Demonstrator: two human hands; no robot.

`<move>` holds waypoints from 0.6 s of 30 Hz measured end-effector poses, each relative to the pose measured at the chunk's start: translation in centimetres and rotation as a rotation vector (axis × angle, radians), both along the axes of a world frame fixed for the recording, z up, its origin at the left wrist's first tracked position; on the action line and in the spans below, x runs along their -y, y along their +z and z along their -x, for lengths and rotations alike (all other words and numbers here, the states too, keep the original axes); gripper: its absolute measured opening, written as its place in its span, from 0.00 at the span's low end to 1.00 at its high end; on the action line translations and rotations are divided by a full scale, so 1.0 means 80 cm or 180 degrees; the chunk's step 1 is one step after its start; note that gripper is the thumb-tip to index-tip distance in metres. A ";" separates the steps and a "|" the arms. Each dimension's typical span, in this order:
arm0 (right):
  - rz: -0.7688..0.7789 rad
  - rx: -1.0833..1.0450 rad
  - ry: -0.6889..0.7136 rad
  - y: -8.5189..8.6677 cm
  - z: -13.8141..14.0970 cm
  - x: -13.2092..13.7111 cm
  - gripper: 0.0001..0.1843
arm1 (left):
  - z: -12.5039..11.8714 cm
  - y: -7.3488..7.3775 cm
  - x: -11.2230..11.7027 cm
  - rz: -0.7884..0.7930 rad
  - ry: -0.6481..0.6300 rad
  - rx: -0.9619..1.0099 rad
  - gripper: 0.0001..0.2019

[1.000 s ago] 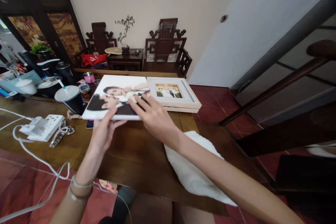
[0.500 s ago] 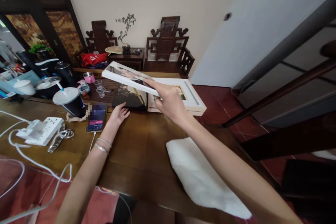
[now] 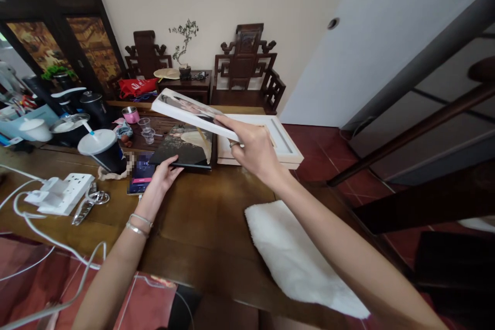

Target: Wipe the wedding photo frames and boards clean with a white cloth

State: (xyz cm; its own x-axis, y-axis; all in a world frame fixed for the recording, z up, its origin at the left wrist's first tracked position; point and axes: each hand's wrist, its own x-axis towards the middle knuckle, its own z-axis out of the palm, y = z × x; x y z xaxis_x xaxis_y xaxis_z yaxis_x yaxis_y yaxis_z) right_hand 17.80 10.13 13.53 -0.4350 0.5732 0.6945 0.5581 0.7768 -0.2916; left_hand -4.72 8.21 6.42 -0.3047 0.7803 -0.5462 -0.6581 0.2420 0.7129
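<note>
My right hand [image 3: 253, 149] grips the near right corner of a white photo board [image 3: 189, 112] and holds it tilted above the wooden table [image 3: 201, 227]. Under it a dark photo book [image 3: 184, 150] lies on the table. My left hand [image 3: 164, 175] pinches that book's near left corner and lifts it slightly. Behind my right hand a cream picture frame [image 3: 282, 142] lies flat, partly hidden by the hand. A phone [image 3: 139, 178] with a lit screen lies just left of my left hand.
A white fluffy cloth [image 3: 301, 263] hangs over the table's near right edge. At the left are a lidded cup with a straw [image 3: 101, 148], a white power strip [image 3: 62, 193] with cables, small clear cups [image 3: 146, 130] and pots. Carved chairs [image 3: 247, 69] stand behind.
My right hand lifted the white photo board off the table, uncovering the dark photo book and phone. My left hand let go of the board and took the dark book's corner.
</note>
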 end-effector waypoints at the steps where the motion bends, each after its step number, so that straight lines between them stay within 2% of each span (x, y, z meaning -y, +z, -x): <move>1: 0.0011 0.0020 -0.0003 0.000 0.000 0.000 0.40 | 0.001 0.003 0.009 -0.0030 0.0053 -0.0036 0.07; 5: -0.0026 0.0020 0.0013 0.001 0.006 -0.001 0.38 | 0.000 0.013 0.068 -0.0113 0.0278 -0.0151 0.07; 11: 0.0140 0.0402 0.0030 0.001 0.027 -0.002 0.37 | -0.021 0.019 0.192 -0.0289 0.0738 -0.0591 0.16; 16: 0.0277 0.0972 -0.0122 -0.014 0.051 -0.010 0.36 | -0.035 0.004 0.280 0.0317 0.0992 -0.0444 0.23; 18: 0.0311 0.1263 -0.0171 -0.026 0.060 -0.014 0.35 | -0.036 -0.009 0.308 0.0406 0.0886 -0.0281 0.26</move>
State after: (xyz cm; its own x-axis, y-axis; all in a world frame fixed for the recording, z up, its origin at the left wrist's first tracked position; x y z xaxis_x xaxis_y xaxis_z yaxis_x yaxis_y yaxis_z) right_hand 12.99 11.29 11.47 -0.6258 0.6573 0.4200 0.6811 0.7229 -0.1165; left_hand -1.86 -16.46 5.66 -0.5475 0.5873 -0.5962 -0.6485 0.1525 0.7458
